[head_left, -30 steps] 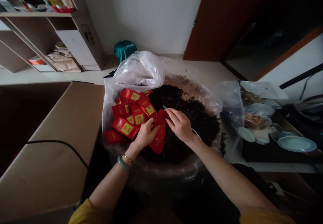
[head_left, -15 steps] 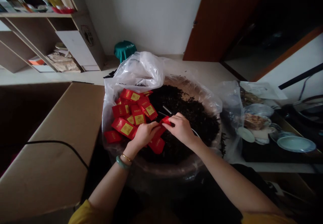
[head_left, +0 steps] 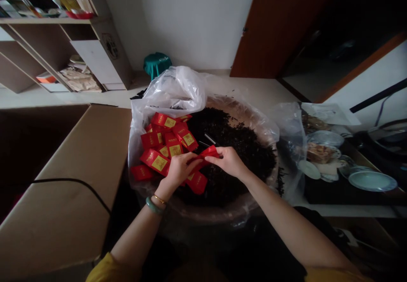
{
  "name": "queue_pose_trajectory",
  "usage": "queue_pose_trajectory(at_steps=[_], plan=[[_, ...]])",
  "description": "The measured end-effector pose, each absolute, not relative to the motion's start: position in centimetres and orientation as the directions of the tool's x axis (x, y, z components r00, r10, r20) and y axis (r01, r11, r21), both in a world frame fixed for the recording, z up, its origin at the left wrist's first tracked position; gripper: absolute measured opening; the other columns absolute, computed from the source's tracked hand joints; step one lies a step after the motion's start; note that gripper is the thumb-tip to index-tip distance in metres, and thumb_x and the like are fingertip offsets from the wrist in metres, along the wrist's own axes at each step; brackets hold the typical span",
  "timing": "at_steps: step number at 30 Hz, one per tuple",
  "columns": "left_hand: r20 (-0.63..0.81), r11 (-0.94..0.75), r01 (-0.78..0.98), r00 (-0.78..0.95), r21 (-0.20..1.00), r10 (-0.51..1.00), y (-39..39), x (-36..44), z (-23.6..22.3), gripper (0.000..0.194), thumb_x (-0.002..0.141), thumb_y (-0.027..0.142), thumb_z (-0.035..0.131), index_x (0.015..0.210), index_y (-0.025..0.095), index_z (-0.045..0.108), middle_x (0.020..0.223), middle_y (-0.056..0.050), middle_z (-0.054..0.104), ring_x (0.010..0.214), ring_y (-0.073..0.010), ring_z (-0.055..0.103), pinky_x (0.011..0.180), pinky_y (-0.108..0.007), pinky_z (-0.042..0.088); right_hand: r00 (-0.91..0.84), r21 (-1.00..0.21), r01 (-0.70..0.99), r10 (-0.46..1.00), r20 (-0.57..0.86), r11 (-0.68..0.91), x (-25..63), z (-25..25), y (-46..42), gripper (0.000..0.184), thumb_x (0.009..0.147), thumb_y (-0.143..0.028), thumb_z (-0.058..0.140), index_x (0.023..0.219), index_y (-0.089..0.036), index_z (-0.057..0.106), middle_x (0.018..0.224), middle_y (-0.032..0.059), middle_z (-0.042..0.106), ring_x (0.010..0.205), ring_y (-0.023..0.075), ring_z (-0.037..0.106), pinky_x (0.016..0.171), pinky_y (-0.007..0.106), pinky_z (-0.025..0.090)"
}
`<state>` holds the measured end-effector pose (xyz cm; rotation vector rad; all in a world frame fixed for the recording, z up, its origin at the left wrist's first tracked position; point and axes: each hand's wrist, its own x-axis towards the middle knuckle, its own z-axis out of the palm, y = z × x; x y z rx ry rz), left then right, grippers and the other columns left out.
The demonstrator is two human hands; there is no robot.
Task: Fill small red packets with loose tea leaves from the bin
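Between both hands is a red packet [head_left: 209, 151], held over a plastic-lined basket [head_left: 219, 216] of dark loose tea leaves [head_left: 235, 150]. My left hand [head_left: 180, 168] pinches its left end, and my right hand [head_left: 230, 161] grips the right end between thumb and fingers. Several more red packets with gold labels [head_left: 159, 162] lie in a heap on the left side of the basket. Another red packet [head_left: 197, 183] rests just below my left fingers. A thin metal tool [head_left: 210, 138] lies on the leaves beyond my hands; its lower part is hidden.
An open cardboard box [head_left: 73, 159] with a black cable across it stands at the left. On the right, a dark tray [head_left: 333, 193] bears bowls and a clear tub. A green-covered stool [head_left: 157, 64] stands by the wall, near a brown door [head_left: 273, 32].
My right hand has shifted slightly, and its fingers now lie flatter along the packet. More of the red packet shows above my fingertips. The heap has not moved.
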<state>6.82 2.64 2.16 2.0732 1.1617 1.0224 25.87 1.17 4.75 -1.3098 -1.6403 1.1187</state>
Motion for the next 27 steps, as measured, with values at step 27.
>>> queue_pose_trajectory(at_steps=[27], plan=[[0.430, -0.694, 0.672, 0.563, 0.258, 0.706, 2.7, 6.8, 1.7, 0.055, 0.077, 0.042, 0.068, 0.125, 0.018, 0.053, 0.118, -0.013, 0.064, 0.102, -0.0272, 0.059, 0.087, -0.041, 0.042, -0.247, -0.990, 0.075, 0.960, -0.133, -0.118, 24.6, 3.0, 0.5, 0.032, 0.078, -0.042, 0.062, 0.094, -0.015, 0.069, 0.090, 0.0059, 0.071, 0.091, 0.0232, 0.063, 0.091, 0.042, 0.046]])
